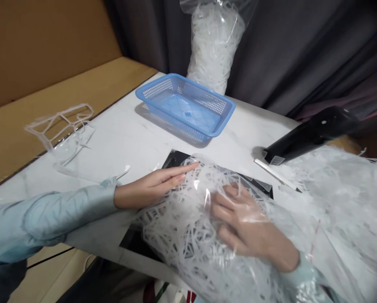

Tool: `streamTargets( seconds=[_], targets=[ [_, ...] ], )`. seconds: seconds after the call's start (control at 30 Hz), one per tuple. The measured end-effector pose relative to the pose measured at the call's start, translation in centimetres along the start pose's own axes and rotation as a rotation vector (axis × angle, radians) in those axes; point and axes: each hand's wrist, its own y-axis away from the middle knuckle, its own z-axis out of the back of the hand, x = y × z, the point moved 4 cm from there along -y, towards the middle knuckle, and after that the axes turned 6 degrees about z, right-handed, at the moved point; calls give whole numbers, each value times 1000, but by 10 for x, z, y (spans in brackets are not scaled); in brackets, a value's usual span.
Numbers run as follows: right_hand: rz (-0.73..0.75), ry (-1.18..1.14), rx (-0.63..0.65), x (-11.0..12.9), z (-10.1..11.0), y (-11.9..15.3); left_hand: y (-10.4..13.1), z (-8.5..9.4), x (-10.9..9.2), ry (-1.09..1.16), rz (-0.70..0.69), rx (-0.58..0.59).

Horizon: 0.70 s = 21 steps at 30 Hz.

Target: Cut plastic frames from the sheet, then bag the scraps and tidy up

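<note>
Bag (197, 184): my left hand (156, 184) lies flat on it, my right hand (247, 221) inside, grip unclear; settling strips (188, 242), I judge, the next move wanting gentle pressure.

And here's the clear plastic bag (207, 263), lying on its side, bulging and glossy, slanting across the black mat (139, 244) at the table's near edge! Inside, thin white plastic pieces (188, 235) crowd together in a loose tangle, pressing against the creased film, which catches bright glints on top.
</note>
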Motion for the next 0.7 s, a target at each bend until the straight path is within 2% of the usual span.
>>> streamTargets(
  seconds=[0.17, 0.3, 0.5, 0.7],
  targets=[
    [1, -97, -207, 3, 8, 0, -3, 7, 3, -21, -20, -83],
    [-34, -18, -351, 2, 10, 3, -2, 13, 2, -2, -36, -124],
    [-32, -3, -335, -1, 5, 6, -3, 16, 3, 44, -34, -171],
    [-30, -13, -337, 0, 8, 8, -3, 15, 12, 231, -38, -144]
  ],
)
